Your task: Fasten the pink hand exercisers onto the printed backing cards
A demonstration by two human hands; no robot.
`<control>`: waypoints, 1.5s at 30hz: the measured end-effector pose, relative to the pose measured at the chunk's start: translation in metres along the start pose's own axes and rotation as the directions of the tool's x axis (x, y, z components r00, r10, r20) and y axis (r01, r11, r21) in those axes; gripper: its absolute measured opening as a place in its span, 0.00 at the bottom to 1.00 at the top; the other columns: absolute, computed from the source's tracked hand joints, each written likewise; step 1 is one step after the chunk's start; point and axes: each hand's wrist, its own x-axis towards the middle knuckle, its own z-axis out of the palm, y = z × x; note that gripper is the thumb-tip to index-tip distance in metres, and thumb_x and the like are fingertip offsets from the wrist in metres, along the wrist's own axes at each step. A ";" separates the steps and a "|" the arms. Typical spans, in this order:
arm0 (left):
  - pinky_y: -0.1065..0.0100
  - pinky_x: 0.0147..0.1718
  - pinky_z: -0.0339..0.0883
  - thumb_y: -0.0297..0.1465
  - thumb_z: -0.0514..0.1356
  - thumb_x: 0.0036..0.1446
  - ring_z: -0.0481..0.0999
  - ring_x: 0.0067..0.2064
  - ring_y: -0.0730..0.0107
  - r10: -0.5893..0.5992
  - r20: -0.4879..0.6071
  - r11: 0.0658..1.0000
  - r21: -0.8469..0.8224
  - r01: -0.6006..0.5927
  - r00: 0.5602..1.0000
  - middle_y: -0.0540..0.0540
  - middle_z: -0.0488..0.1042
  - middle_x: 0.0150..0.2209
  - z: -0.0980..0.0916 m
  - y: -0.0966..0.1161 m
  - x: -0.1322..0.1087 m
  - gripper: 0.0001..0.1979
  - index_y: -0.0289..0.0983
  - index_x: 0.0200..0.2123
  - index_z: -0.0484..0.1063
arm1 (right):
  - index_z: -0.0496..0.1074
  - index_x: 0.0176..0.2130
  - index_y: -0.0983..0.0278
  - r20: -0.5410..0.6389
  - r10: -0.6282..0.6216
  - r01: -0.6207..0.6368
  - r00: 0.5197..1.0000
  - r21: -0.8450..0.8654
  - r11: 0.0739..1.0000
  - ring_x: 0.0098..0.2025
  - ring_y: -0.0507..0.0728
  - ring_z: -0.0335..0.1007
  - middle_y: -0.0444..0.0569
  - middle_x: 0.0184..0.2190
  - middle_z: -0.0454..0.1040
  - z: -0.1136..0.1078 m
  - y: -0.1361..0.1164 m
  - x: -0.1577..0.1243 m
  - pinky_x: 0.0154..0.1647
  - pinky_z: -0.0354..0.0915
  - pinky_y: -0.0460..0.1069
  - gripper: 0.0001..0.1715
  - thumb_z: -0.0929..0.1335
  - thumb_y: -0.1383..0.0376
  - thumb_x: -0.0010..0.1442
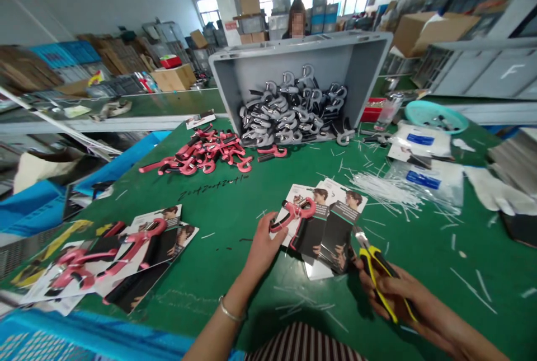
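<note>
Pink hand grip [296,211]: lying on the upper left of the card fan [335,232] right in front of me, handle end in my left hand [265,243].
Green table [210,271]: fills most of my view, with some marker scribble on it past my left hand.
Grey bin [260,70]: up on its side at the back, mouth facing me, loaded with grey grips [289,112].
Left-side pile [130,253]: pink grips on printed cards, all overlapping, kinda messy.
Loose heap [205,154]: pink-and-black grips dumped just left of the bin's mouth.
Card fan: overlapping printed cards between my hands, mostly dark fronts, with a bit of white poking out underneath.
Left hand: fingers closed on the pink handle by the card edge, bracelet [230,310] on that wrist.
Right hand [390,288]: fingers wrapped round the yellow-and-black pliers [370,257].
Pliers: metal nose pointing away from me, just beside the cards' right edge. Can't tell if the tips are apart.
White ties [390,190]: bunched beyond the cards to the right, strays and short bits scattered everywhere.
</note>
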 end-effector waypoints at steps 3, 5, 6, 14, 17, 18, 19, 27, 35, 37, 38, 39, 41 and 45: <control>0.64 0.38 0.70 0.42 0.63 0.55 0.77 0.37 0.64 -0.198 0.046 0.957 -0.206 0.203 0.979 0.38 0.75 0.48 0.006 0.001 0.008 0.26 0.33 0.53 0.69 | 0.67 0.56 0.62 0.034 -0.200 0.187 0.979 -0.531 0.826 0.37 0.60 0.71 0.53 0.40 0.74 0.014 -0.024 0.033 0.37 0.69 0.55 0.24 0.63 0.61 0.60; 0.68 0.31 0.69 0.42 0.66 0.52 0.76 0.32 0.69 -0.248 0.070 0.915 -0.311 0.258 0.966 0.39 0.77 0.45 0.009 0.004 0.014 0.28 0.32 0.52 0.69 | 0.67 0.57 0.62 0.112 -0.394 0.277 0.912 -0.878 0.390 0.49 0.66 0.67 0.56 0.47 0.73 0.016 -0.045 0.055 0.51 0.63 0.62 0.27 0.64 0.65 0.57; 0.69 0.31 0.69 0.42 0.67 0.51 0.76 0.32 0.69 -0.251 0.090 0.896 -0.355 0.266 0.964 0.40 0.77 0.43 0.011 0.005 0.016 0.28 0.32 0.52 0.70 | 0.67 0.58 0.62 0.181 -0.452 0.273 0.874 -0.951 0.147 0.52 0.69 0.64 0.57 0.50 0.72 0.017 -0.053 0.066 0.55 0.60 0.64 0.30 0.65 0.67 0.55; 0.68 0.32 0.69 0.40 0.66 0.53 0.78 0.35 0.66 -0.182 0.157 0.852 -0.467 0.235 0.971 0.42 0.79 0.39 0.017 0.009 0.018 0.23 0.34 0.49 0.71 | 0.60 0.63 0.67 0.357 -0.465 0.144 0.810 -0.890 -0.432 0.50 0.71 0.61 0.62 0.48 0.70 0.028 -0.068 0.101 0.51 0.58 0.63 0.40 0.67 0.71 0.52; 0.70 0.31 0.68 0.40 0.66 0.52 0.77 0.34 0.67 -0.180 0.154 0.867 -0.441 0.231 0.971 0.43 0.78 0.38 0.015 0.011 0.021 0.24 0.34 0.49 0.70 | 0.66 0.58 0.68 0.357 -0.430 0.149 0.829 -0.883 -0.446 0.48 0.70 0.63 0.61 0.45 0.71 0.032 -0.068 0.103 0.52 0.59 0.62 0.33 0.68 0.69 0.52; 0.71 0.30 0.68 0.41 0.67 0.51 0.76 0.33 0.68 -0.204 0.160 0.861 -0.441 0.255 0.966 0.44 0.78 0.37 0.014 0.012 0.023 0.25 0.34 0.49 0.70 | 0.68 0.54 0.68 0.346 -0.410 0.149 0.844 -0.885 -0.441 0.47 0.69 0.65 0.60 0.43 0.72 0.032 -0.069 0.104 0.50 0.60 0.60 0.27 0.68 0.69 0.54; 0.72 0.27 0.66 0.42 0.67 0.50 0.76 0.31 0.70 -0.240 0.182 0.850 -0.435 0.297 0.953 0.44 0.77 0.36 0.013 0.013 0.024 0.26 0.34 0.49 0.69 | 0.69 0.50 0.67 0.327 -0.389 0.145 0.861 -0.892 -0.427 0.45 0.68 0.67 0.60 0.42 0.72 0.032 -0.069 0.105 0.47 0.62 0.59 0.22 0.67 0.68 0.55; 0.78 0.16 0.52 0.51 0.63 0.51 0.67 0.20 0.77 -0.341 0.414 0.819 -0.309 0.483 0.844 0.52 0.71 0.23 0.003 0.020 0.034 0.24 0.35 0.36 0.71 | 0.71 0.47 0.63 0.277 -0.242 0.260 0.930 -0.960 -0.100 0.40 0.62 0.75 0.54 0.40 0.78 0.024 -0.075 0.113 0.39 0.65 0.51 0.14 0.64 0.67 0.61; 0.72 0.23 0.64 0.46 0.61 0.56 0.72 0.25 0.72 -0.288 -0.108 0.845 -0.495 0.200 0.952 0.50 0.74 0.27 -0.011 0.034 0.036 0.19 0.36 0.36 0.67 | 0.70 0.49 0.60 0.276 -0.239 0.358 0.931 -0.813 0.459 0.45 0.62 0.74 0.51 0.44 0.77 0.079 -0.056 0.090 0.47 0.68 0.55 0.17 0.63 0.54 0.66; 0.70 0.33 0.69 0.44 0.61 0.58 0.76 0.35 0.68 -0.262 -0.220 0.848 -0.517 0.115 0.940 0.47 0.77 0.35 -0.012 0.044 0.031 0.17 0.36 0.40 0.67 | 0.69 0.52 0.60 0.265 -0.251 0.362 0.931 -0.758 0.543 0.50 0.63 0.72 0.51 0.49 0.76 0.091 -0.050 0.093 0.52 0.66 0.57 0.20 0.64 0.54 0.65; 0.68 0.37 0.70 0.43 0.61 0.59 0.77 0.38 0.66 -0.246 -0.262 0.848 -0.524 0.076 0.933 0.45 0.77 0.38 -0.012 0.049 0.027 0.17 0.36 0.42 0.66 | 0.68 0.54 0.60 0.256 -0.261 0.363 0.931 -0.740 0.567 0.51 0.63 0.71 0.51 0.49 0.75 0.095 -0.047 0.095 0.54 0.65 0.57 0.21 0.65 0.54 0.65; 0.67 0.40 0.70 0.42 0.60 0.60 0.77 0.41 0.65 -0.232 -0.298 0.848 -0.528 0.043 0.926 0.45 0.77 0.40 -0.012 0.053 0.024 0.16 0.36 0.43 0.65 | 0.68 0.55 0.60 0.247 -0.266 0.360 0.932 -0.726 0.586 0.50 0.63 0.72 0.51 0.50 0.75 0.100 -0.046 0.098 0.54 0.65 0.58 0.22 0.65 0.54 0.65; 0.66 0.43 0.69 0.40 0.60 0.61 0.77 0.43 0.65 -0.211 -0.354 0.862 -0.507 0.003 0.911 0.44 0.76 0.41 -0.012 0.059 0.016 0.15 0.37 0.43 0.64 | 0.68 0.55 0.61 0.233 -0.263 0.349 0.936 -0.706 0.616 0.48 0.63 0.73 0.51 0.47 0.76 0.106 -0.045 0.103 0.53 0.66 0.59 0.23 0.65 0.54 0.64; 0.64 0.46 0.68 0.40 0.61 0.60 0.76 0.45 0.64 -0.166 -0.424 0.912 -0.410 -0.026 0.891 0.43 0.76 0.43 -0.012 0.060 0.005 0.15 0.38 0.44 0.63 | 0.70 0.53 0.61 0.239 -0.280 0.367 0.930 -0.676 0.639 0.45 0.62 0.74 0.49 0.45 0.78 0.115 -0.045 0.106 0.50 0.67 0.58 0.20 0.66 0.56 0.63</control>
